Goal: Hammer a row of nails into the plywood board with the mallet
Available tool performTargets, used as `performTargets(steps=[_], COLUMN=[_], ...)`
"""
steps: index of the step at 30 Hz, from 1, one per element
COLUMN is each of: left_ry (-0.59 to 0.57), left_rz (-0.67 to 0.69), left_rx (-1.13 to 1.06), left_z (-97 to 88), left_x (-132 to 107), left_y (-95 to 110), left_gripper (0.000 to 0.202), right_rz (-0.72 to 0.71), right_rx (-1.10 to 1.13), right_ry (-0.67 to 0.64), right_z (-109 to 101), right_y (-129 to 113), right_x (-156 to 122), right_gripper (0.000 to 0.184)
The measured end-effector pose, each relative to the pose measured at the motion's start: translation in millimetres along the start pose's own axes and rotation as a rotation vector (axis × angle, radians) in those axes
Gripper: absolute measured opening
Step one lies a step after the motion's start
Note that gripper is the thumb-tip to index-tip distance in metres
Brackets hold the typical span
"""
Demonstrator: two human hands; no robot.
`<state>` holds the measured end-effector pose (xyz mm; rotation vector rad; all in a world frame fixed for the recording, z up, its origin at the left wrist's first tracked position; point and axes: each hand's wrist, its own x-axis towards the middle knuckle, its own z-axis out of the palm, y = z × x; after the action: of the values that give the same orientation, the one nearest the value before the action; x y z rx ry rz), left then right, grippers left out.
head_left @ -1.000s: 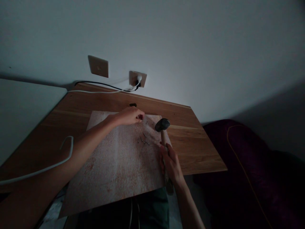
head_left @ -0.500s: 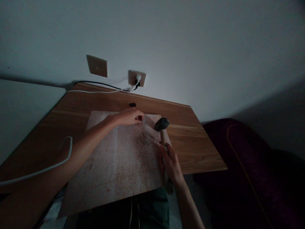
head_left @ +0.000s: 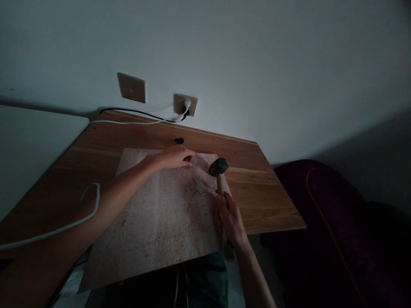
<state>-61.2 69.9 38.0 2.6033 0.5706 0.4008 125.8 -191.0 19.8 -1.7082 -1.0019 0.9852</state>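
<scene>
- Hammer (head_left: 218, 167) first: it's over by the right edge of the speckled board (head_left: 150, 222), head up, and the right hand (head_left: 231, 220) is wrapped firmly around the handle (head_left: 220, 185).
- Head looks like dark metal, so I'd guess it's top-heavy. Pale handle looks like wood: stiff, not very slippery. Nothing fragile about it imo.
- Best hold is the handle, well below the head, pretty much where that hand is. Lower down gives more swing, higher up more control.
- Left hand (head_left: 176, 156) is at the far end of the board, fingers curled in with thumb and forefinger close. Can't tell if anything's pinched in there, too dark.
- Little nails (head_left: 195, 181) (maybe screws, hard to say) lie between the two hands. They'd be light, stiff and rolly, so pinch them mid-shank with fingertips.
- Board seems flat and rigid, lying on the wooden table (head_left: 263, 196). Hold it by the edges.
- Containers: none that I can make out, the nails are just loose on the board.
</scene>
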Motion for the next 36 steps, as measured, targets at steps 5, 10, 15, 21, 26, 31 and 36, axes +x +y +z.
performTargets(steps=[5, 10, 15, 21, 26, 31, 36], left_ry=[0.032, 0.006, -0.024, 0.022, -0.012, 0.012, 0.029], left_rz=[0.07, 0.065, -0.015, -0.006, -0.009, -0.042, -0.022], left_rx=[-0.02, -0.068, -0.105, -0.067, -0.089, -0.03, -0.054], left_z=[2.4, 3.7, 3.8, 5.0, 6.9, 4.7, 2.3], left_x=[2, 2, 0, 3, 3, -1, -2], left_y=[-4, -9, -11, -10, -13, -16, -15], left_gripper=[0.01, 0.004, 0.022, 0.011, 0.004, 0.056, 0.06], right_rz=[0.021, 0.026, 0.026, -0.012, -0.02, -0.053, -0.027], right_rx=[-0.01, 0.018, 0.026, 0.032, 0.076, 0.064, 0.048], right_ry=[0.027, 0.015, 0.011, -0.025, -0.081, -0.156, -0.225], right_z=[1, 1, 0, -1, 6, 28, 48], right_y=[-6, -7, -4, -13, -38, -54, -49], right_x=[-2, -3, -3, -3, 3, 14, 22], right_gripper=[0.054, 0.055, 0.055, 0.055, 0.052, 0.043, 0.041])
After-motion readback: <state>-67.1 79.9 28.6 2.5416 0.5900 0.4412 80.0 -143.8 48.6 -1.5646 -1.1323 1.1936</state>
